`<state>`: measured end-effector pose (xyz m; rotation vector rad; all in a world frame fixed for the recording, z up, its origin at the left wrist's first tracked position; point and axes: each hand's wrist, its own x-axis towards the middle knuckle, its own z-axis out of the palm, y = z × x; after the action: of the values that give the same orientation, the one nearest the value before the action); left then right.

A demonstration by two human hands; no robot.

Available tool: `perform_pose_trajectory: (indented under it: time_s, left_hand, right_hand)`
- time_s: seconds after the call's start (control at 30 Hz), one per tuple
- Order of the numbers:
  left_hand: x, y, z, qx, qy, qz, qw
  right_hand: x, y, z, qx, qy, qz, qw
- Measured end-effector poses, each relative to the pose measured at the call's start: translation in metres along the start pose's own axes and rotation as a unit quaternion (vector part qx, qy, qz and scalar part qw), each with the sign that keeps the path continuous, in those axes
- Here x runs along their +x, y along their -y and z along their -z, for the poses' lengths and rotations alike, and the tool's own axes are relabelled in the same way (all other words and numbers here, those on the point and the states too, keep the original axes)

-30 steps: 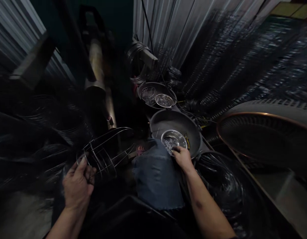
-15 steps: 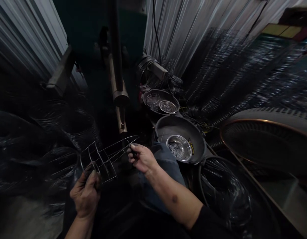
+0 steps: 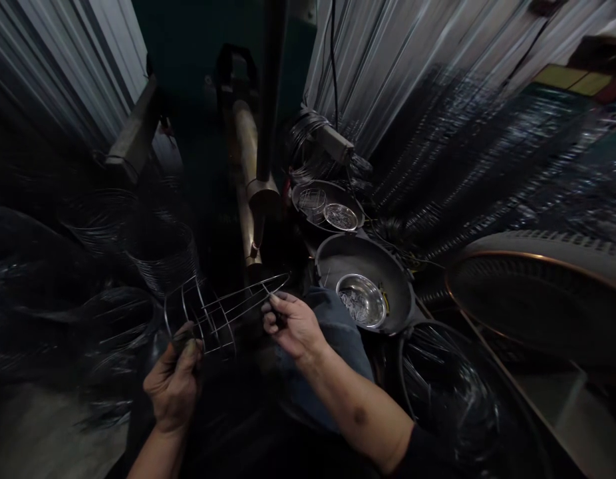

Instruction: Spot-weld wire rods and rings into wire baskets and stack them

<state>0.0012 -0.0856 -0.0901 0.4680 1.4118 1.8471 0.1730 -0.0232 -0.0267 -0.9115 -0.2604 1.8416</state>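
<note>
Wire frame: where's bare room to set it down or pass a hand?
Bare: inside the large pan, behind the steel bowl, and the grey floor lower left, below the wire coils. A hand can likely pass over the knee, between the right hand and the pan. Crowded: coils left, another coil and the fan guard right, the machine arm beyond the wire frame.

We are in a small, dim metal workshop. The corrugated sheet walls (image 3: 388, 60) close us in; coils of wire (image 3: 153, 253) and stacked wire grilles (image 3: 487, 153) crowd both sides. A welding machine's arm (image 3: 245, 153) juts out ahead, a steel bowl (image 3: 362, 301) of small metal pieces sits in a pan (image 3: 338, 256), and a wire frame (image 3: 223, 309) is in work.
</note>
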Motion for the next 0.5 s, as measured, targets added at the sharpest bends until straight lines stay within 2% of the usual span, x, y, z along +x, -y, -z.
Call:
perform_pose_trajectory:
  time_s: [0.23, 0.5]
  left_hand:
    - [0.004, 0.006, 0.001, 0.014, -0.008, 0.026, 1.0]
    - [0.016, 0.004, -0.017, 0.055, 0.006, 0.011, 0.998]
  right_hand:
    - [0.012, -0.001, -0.004, 0.018, 0.016, 0.026, 0.999]
    - [0.029, 0.002, -0.014, 0.031, -0.005, 0.072, 0.997]
